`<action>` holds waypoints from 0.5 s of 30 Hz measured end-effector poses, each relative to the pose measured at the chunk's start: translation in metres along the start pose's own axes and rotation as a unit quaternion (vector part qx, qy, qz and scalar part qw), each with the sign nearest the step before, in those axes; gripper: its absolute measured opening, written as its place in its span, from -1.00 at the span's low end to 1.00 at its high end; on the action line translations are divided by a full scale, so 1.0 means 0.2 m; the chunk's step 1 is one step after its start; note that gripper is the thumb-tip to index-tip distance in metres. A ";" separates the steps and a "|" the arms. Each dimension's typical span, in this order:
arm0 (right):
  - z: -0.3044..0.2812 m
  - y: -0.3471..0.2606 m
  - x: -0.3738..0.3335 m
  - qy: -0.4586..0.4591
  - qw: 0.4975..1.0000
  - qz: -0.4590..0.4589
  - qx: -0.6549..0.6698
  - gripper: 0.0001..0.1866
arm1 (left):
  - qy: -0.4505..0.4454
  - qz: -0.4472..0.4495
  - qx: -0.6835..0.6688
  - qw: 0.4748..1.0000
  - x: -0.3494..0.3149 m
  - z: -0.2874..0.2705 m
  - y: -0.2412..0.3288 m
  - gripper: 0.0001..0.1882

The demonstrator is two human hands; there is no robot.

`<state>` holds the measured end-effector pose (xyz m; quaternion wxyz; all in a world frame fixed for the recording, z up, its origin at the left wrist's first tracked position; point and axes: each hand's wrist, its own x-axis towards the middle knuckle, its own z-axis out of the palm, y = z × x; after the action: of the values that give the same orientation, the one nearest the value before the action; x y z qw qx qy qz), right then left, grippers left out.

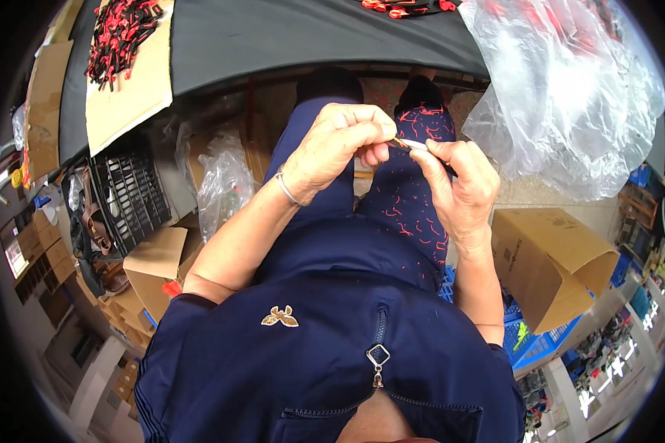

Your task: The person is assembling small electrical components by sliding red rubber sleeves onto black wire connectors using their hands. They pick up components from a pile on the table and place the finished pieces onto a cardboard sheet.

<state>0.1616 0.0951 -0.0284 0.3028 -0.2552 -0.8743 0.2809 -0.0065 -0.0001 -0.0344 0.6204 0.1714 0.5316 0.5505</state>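
Above my lap, both hands come together in a pinch. My left hand [341, 140], with a band at the wrist, is closed with its thumb and forefinger on one end of a small orange-brown piece [400, 142]. In the thumb and fingers of my right hand [462, 176] is a small, slim whitish piece [415, 145], its tip meeting the orange-brown one. Both are too small and too covered by fingers to name. Many short red scraps [400, 196] lie on my right trouser leg.
A black-covered table [273, 37] stands ahead. Small red-and-black pieces [122, 40] are heaped on cardboard at far left; more [399, 7] lie far centre. Clear plastic sheeting [561, 111] hangs at right. A black crate [129, 196] and cardboard box [547, 262] flank my legs.
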 end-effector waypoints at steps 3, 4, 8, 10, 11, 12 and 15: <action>0.01 0.01 -0.02 0.016 0.998 0.031 0.047 -0.78 | 0.008 0.004 0.000 1.000 0.01 -0.01 -0.01 -0.84; 0.00 0.01 -0.01 0.016 0.998 0.031 0.047 -0.78 | 0.008 0.003 -0.001 1.000 0.01 -0.01 -0.01 -0.84; -0.01 0.01 -0.01 -0.002 1.000 -0.009 -0.008 -0.77 | 0.010 0.003 0.014 1.000 0.01 -0.01 -0.01 -0.84; -0.01 0.01 -0.01 0.000 1.000 -0.018 -0.012 -0.77 | 0.012 0.003 0.023 1.000 0.00 -0.02 -0.01 -0.84; -0.01 0.01 -0.01 -0.005 1.000 -0.019 -0.017 -0.76 | 0.013 0.004 0.027 1.000 0.00 -0.02 -0.01 -0.84; -0.02 0.01 -0.01 -0.011 0.999 -0.021 -0.023 -0.76 | 0.013 0.006 0.030 0.999 0.00 -0.02 -0.01 -0.84; 0.00 0.02 -0.02 -0.017 0.999 -0.036 -0.026 -0.75 | 0.016 -0.005 0.030 0.999 0.00 -0.02 -0.02 -0.82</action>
<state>0.1652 0.0960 -0.0312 0.2916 -0.2265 -0.8947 0.2515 -0.0088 -0.0022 -0.0391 0.6090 0.1787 0.5588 0.5338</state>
